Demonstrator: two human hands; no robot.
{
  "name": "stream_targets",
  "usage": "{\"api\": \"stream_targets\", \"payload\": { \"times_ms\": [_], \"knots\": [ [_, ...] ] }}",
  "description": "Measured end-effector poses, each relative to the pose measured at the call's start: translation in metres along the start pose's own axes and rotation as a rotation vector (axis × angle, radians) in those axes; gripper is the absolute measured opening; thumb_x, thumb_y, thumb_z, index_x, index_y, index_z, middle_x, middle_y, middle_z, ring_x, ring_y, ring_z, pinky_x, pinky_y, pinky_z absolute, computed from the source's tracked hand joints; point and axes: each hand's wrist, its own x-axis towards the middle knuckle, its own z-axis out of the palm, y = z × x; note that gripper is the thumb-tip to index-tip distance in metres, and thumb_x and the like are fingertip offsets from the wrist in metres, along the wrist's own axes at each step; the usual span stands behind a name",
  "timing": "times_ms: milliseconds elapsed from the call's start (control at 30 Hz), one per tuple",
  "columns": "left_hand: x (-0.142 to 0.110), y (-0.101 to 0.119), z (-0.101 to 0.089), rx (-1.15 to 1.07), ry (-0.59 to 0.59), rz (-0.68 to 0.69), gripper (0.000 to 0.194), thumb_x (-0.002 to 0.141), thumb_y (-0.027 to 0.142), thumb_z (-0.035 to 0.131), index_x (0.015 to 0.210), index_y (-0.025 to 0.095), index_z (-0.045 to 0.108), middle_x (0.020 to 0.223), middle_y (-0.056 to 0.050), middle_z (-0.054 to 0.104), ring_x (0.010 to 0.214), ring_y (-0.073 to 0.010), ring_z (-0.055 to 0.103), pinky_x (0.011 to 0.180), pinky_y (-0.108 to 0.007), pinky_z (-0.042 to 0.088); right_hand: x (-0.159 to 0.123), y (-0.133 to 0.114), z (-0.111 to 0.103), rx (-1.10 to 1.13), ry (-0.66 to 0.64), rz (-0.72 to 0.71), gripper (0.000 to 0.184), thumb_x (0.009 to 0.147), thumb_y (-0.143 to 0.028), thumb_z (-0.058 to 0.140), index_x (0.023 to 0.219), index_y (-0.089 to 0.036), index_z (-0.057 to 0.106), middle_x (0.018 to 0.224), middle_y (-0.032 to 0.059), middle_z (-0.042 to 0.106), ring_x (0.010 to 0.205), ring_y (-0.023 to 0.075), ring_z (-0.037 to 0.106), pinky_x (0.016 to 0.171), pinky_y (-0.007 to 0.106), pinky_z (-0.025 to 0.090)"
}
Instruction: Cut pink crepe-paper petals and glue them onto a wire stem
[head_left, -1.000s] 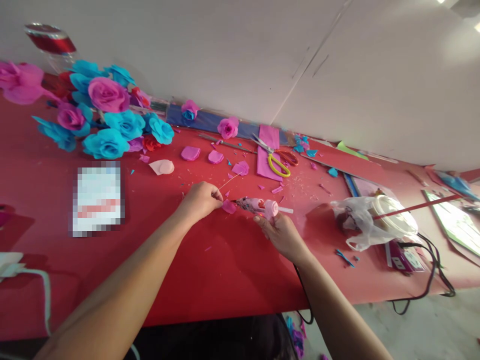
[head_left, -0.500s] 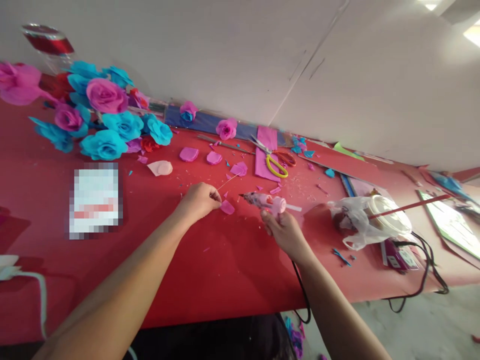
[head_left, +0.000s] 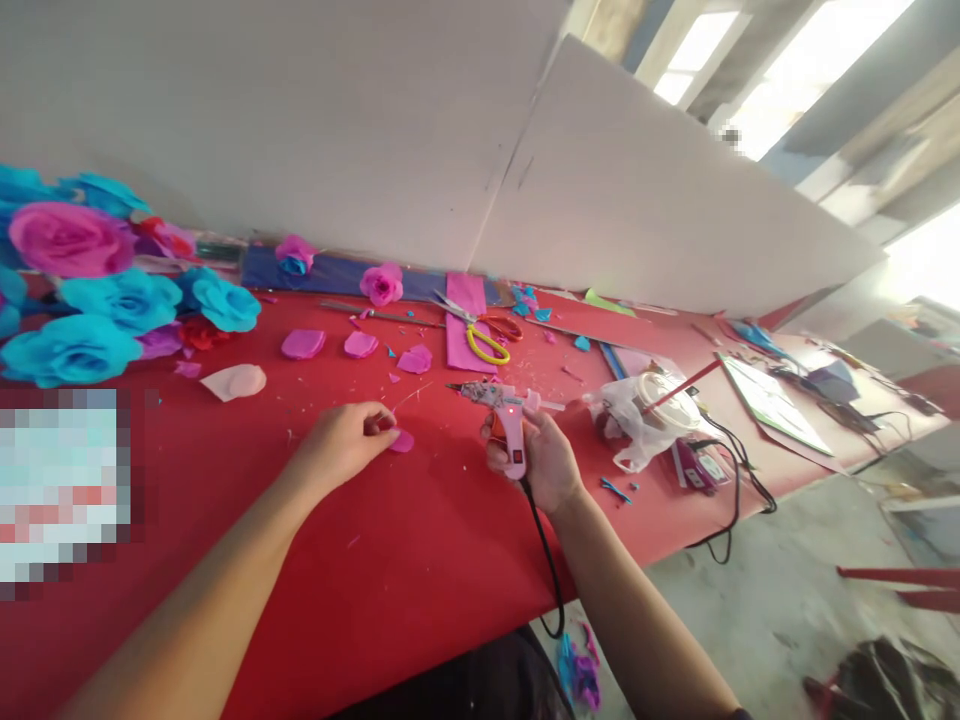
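Observation:
My left hand (head_left: 356, 438) is closed in a pinch on a thin pale wire (head_left: 412, 397), whose free end points up and right. Just by its fingertips is a small pink petal (head_left: 403, 441); I cannot tell whether it is held or lies on the table. A hot glue gun (head_left: 514, 425) is gripped in my right hand (head_left: 553, 460), its nozzle facing left towards the wire without touching it. A red light shows on the gun's side, and a clear glue stick pokes out behind. More pink petals (head_left: 303, 344) lie beyond my left hand.
Scissors (head_left: 480, 335) rest on a pink paper strip (head_left: 466, 290). Blue and pink paper flowers (head_left: 71, 330) stand at the left. A plastic bag with a tub (head_left: 649, 410) and a purple power strip (head_left: 697, 465) are on the right. The gun's black cable (head_left: 551, 570) hangs over the table edge.
The view has swung to the right. The glue gun has turned in my right hand, so its handle and red light now show. My left hand still pinches the wire.

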Motion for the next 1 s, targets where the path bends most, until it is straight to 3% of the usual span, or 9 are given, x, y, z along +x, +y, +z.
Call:
{"api": "stream_targets", "payload": {
  "times_ms": [300, 433, 533, 633, 767, 900, 1000],
  "knots": [
    [-0.001, 0.004, 0.003, -0.016, 0.066, -0.003, 0.019, 0.067, 0.038, 0.067, 0.067, 0.020, 0.061, 0.075, -0.003, 0.064, 0.069, -0.0185, 0.058, 0.064, -0.028, 0.039, 0.006, 0.005, -0.003, 0.023, -0.085, -0.050, 0.022, 0.064, -0.025, 0.050, 0.083, -0.017, 0.059, 0.076, 0.0069, 0.063, 0.051, 0.0128, 0.042, 0.048, 0.026, 0.031],
    [-0.005, 0.014, -0.003, -0.337, 0.137, -0.107, 0.029, 0.064, 0.043, 0.071, 0.074, 0.019, 0.060, 0.075, -0.001, 0.064, 0.070, -0.0154, 0.056, 0.064, -0.025, 0.040, 0.006, 0.008, -0.006, 0.049, -0.119, -0.071, 0.018, 0.064, -0.023, 0.052, 0.079, -0.016, 0.060, 0.077, 0.0061, 0.062, 0.051, 0.0112, 0.044, 0.049, 0.025, 0.030],
    [-0.008, 0.025, -0.011, -0.680, 0.151, -0.209, 0.039, 0.052, 0.033, 0.081, 0.082, 0.017, 0.062, 0.078, 0.000, 0.063, 0.064, -0.0098, 0.053, 0.053, -0.019, 0.035, 0.007, 0.009, -0.004, 0.038, -0.066, -0.106, 0.016, 0.062, -0.019, 0.060, 0.077, -0.015, 0.060, 0.077, 0.0035, 0.061, 0.051, 0.0082, 0.042, 0.048, 0.023, 0.027],
    [-0.012, 0.036, -0.015, -0.991, 0.062, -0.298, 0.044, 0.047, 0.019, 0.083, 0.087, 0.014, 0.066, 0.077, 0.000, 0.064, 0.044, -0.0004, 0.036, 0.041, -0.016, 0.021, 0.013, 0.007, 0.007, 0.023, 0.043, -0.156, 0.020, 0.060, -0.016, 0.069, 0.078, -0.015, 0.061, 0.071, -0.0011, 0.057, 0.051, 0.0057, 0.040, 0.048, 0.021, 0.026],
    [-0.014, 0.044, -0.011, -1.278, 0.029, -0.374, 0.025, 0.051, 0.009, 0.078, 0.071, 0.012, 0.063, 0.065, 0.002, 0.063, 0.034, 0.0039, 0.022, 0.035, -0.015, 0.014, 0.030, 0.007, 0.035, -0.098, 0.119, -0.160, 0.026, 0.062, -0.025, 0.078, 0.080, -0.016, 0.062, 0.065, -0.0035, 0.055, 0.055, 0.0073, 0.046, 0.052, 0.022, 0.032],
    [-0.014, 0.047, -0.001, -1.385, 0.080, -0.420, 0.024, 0.052, 0.005, 0.076, 0.065, 0.014, 0.057, 0.052, 0.007, 0.054, 0.031, 0.0027, 0.024, 0.034, -0.014, 0.013, 0.043, 0.022, 0.060, -0.172, 0.041, -0.238, 0.026, 0.063, -0.032, 0.078, 0.072, -0.017, 0.059, 0.065, -0.0040, 0.055, 0.059, 0.0083, 0.048, 0.058, 0.023, 0.038],
    [-0.014, 0.047, 0.006, -1.385, 0.092, -0.447, 0.027, 0.052, 0.007, 0.077, 0.067, 0.014, 0.056, 0.049, 0.009, 0.051, 0.030, 0.0021, 0.024, 0.034, -0.015, 0.012, 0.045, 0.032, 0.066, -0.245, -0.005, -0.272, 0.025, 0.066, -0.033, 0.077, 0.072, -0.016, 0.059, 0.063, -0.0030, 0.054, 0.058, 0.0088, 0.045, 0.053, 0.022, 0.035]
  ]
}}
